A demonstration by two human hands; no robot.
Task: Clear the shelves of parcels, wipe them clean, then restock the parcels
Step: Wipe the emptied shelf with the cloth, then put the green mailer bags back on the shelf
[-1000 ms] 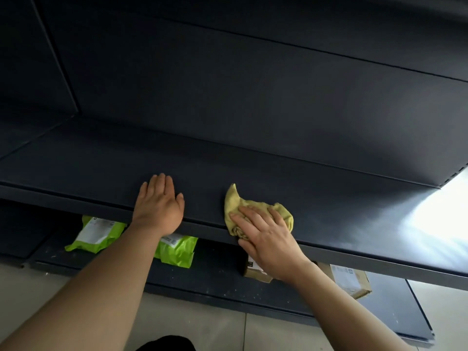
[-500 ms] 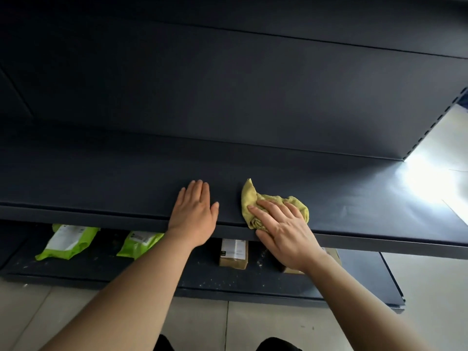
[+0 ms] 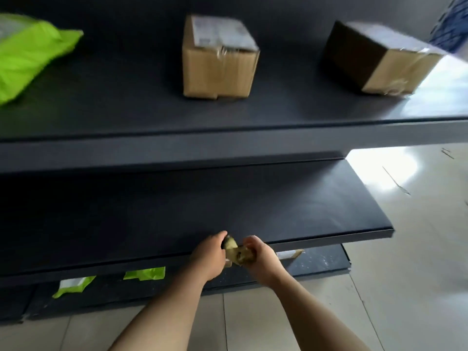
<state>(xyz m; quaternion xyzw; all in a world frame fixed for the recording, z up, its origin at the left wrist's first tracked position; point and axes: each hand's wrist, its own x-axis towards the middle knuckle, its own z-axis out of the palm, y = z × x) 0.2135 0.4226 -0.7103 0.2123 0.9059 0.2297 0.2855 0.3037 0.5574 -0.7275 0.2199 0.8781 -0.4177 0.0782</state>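
Just below the frame's centre, both hands meet in front of the bare middle shelf [image 3: 278, 214]: the left hand [image 3: 210, 254] and the right hand [image 3: 258, 257] each have their grip closed on one end of a yellowish cloth [image 3: 238, 253], bunched between them off the shelf's front edge. That reads as a refold or wring within the wiping step. Parcels sit on the upper shelf [image 3: 152, 117]: a green mailer bag [image 3: 27, 54] at upper left, a cardboard box [image 3: 217, 59] at top centre, another box [image 3: 377, 57] at upper right. More green bags [image 3: 144, 272] lie on the bottom shelf [image 3: 316, 259]. Next, I judge, the cloth needs a fresh face pressed flat to a shelf.
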